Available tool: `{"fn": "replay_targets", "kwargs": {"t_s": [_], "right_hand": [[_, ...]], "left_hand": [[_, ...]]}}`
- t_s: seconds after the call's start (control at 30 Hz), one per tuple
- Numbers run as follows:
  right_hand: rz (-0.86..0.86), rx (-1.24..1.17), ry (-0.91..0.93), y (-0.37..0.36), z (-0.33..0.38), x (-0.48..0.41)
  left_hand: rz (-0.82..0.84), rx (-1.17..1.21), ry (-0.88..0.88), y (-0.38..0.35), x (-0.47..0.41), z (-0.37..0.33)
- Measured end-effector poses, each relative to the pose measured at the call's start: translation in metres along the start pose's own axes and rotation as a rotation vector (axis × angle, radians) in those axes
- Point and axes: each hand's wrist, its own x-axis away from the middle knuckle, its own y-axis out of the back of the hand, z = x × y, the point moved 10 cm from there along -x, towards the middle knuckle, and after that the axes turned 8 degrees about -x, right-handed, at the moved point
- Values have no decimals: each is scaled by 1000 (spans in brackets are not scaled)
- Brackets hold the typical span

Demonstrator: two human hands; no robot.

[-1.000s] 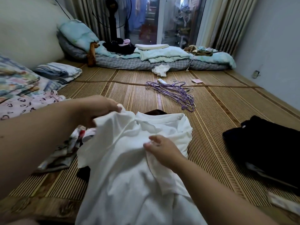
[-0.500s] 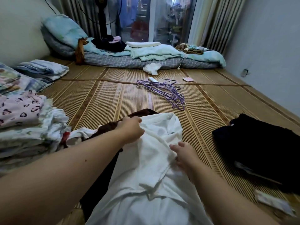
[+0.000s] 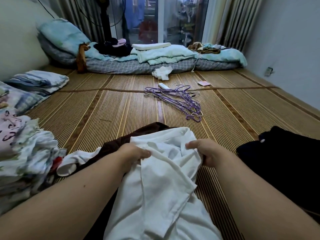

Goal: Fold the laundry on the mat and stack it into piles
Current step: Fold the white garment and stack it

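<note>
Folded pile (image 3: 20, 144) at left. Left hand (image 3: 133, 154) and right hand (image 3: 206, 153) each curled tight on the bunched white garment (image 3: 166, 179), which lies mid-mat over a brown garment (image 3: 138, 134). Step: finding edges to fold. Next, probably spread flat and square the seams. Dark clothes (image 3: 285, 161) right. Woven mat (image 3: 103, 108); purple hangers (image 3: 178, 99), bedding (image 3: 155, 56) beyond.

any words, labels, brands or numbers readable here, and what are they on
None can be read.
Too small to read: pink card on the mat.
Blurred, illegible: white tag on the black clothes.
No letters made out: blurred dark print on the pink cloth.
No print shows: white shirt.
</note>
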Motion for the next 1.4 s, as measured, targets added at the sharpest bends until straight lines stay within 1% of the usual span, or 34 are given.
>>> {"fn": "replay_targets", "kwargs": {"t_s": [0.1, 0.17, 0.27, 0.37, 0.47, 0.6, 0.67, 0.77, 0.9, 1.0, 1.1, 1.2, 1.27, 1.33, 1.4], "right_hand": [[-6, 13, 105, 21, 22, 14], [-8, 1, 196, 42, 39, 28], [-47, -39, 341, 81, 68, 55], [-78, -49, 478, 109, 102, 84], [-136, -28, 597, 127, 137, 104], [-245, -16, 700, 153, 180, 107], [-293, -18, 718, 163, 192, 99], [-366, 2, 731, 176, 199, 73], [-400, -3, 705, 181, 181, 41], [-386, 36, 680, 179, 156, 39], [-347, 112, 682, 171, 127, 62], [-312, 225, 710, 159, 86, 95], [-258, 332, 753, 147, 53, 121], [-196, 376, 762, 142, 22, 142], [-194, 399, 774, 146, -12, 167]], "left_hand": [[100, 117, 80, -4, 7, -1], [101, 174, 68, 7, 11, -11], [122, 238, -25, 20, 19, -42], [153, 232, -191, 20, 30, -88], [98, 217, -381, 17, 44, -146], [-13, 263, -556, 13, 46, -213], [-77, 292, -590, 14, 40, -237], [-172, 300, -581, 19, 16, -257], [-207, 184, -555, 8, -14, -256], [-263, 16, -535, 13, -31, -238], [-208, -169, -535, 18, -25, -214], [-189, -510, -630, 12, 12, -187], [-155, -674, -708, 6, 46, -159], [-66, -706, -803, 3, 72, -133], [23, -710, -904, -1, 106, -101]]}}
